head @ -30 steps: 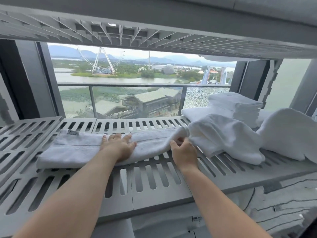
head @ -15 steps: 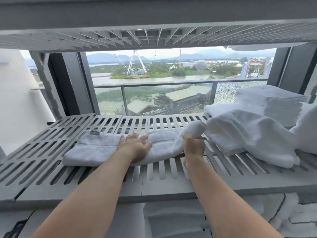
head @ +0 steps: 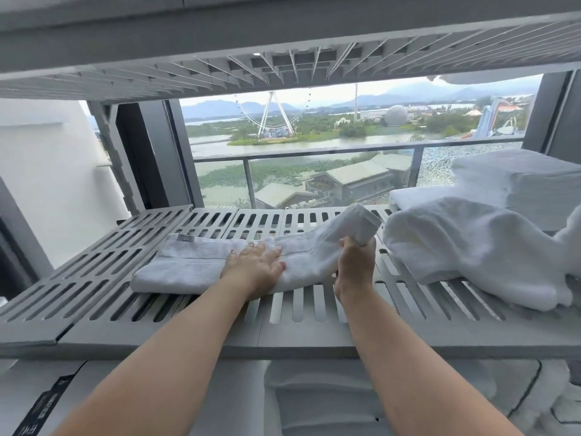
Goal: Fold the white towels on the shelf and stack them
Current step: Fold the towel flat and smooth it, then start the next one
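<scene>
A white towel, folded into a long strip, lies across the grey slatted shelf. My left hand rests flat on its middle, fingers spread, pressing it down. My right hand grips the towel's right end and holds it raised off the shelf, the end pointing up and right. A loose, crumpled white towel lies just right of my right hand. Behind it stands a stack of folded white towels.
Another grey slatted shelf hangs close overhead. Behind the shelf are a window and a balcony railing. More white cloth bulges at the far right edge. White items sit on the level below.
My right hand has lifted the towel's right end higher off the shelf. My left hand stays pressed on the towel's middle. The view has swung left.
</scene>
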### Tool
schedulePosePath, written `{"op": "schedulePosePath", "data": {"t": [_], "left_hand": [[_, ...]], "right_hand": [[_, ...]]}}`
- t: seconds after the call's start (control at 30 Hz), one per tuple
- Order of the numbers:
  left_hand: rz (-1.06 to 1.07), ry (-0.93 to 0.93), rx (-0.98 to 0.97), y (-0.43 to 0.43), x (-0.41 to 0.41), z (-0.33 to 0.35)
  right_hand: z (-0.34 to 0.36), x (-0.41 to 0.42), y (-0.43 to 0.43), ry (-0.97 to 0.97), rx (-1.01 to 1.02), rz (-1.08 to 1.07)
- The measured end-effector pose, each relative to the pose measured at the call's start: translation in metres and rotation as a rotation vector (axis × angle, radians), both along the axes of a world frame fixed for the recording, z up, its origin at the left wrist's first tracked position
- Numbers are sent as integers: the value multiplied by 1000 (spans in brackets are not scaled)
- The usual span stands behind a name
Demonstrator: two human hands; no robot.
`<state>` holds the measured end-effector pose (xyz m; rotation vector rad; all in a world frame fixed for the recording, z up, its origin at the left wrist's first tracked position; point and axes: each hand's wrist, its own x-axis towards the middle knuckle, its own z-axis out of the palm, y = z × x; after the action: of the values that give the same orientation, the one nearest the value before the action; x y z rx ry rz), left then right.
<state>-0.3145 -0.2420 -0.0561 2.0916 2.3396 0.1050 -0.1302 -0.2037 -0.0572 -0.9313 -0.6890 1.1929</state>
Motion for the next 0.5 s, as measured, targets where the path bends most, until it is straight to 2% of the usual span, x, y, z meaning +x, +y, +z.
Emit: {"op": "schedulePosePath", "data": {"t": [0.13,0.27,0.4,0.5], "left_hand": [[-29,34,-106,5,-1,10],[-57,-100,-156,5,-27,29],[-54,60,-144,-3,-37,18],[-96,9,-145,2,-38,13]], "right_hand": [[6,-4,-1,-76,44,-1],[21,-14,0,-147,61,1],[40,-36,-6,-254,112,-23],[57,-60,-13,-321,150,-30]]}}
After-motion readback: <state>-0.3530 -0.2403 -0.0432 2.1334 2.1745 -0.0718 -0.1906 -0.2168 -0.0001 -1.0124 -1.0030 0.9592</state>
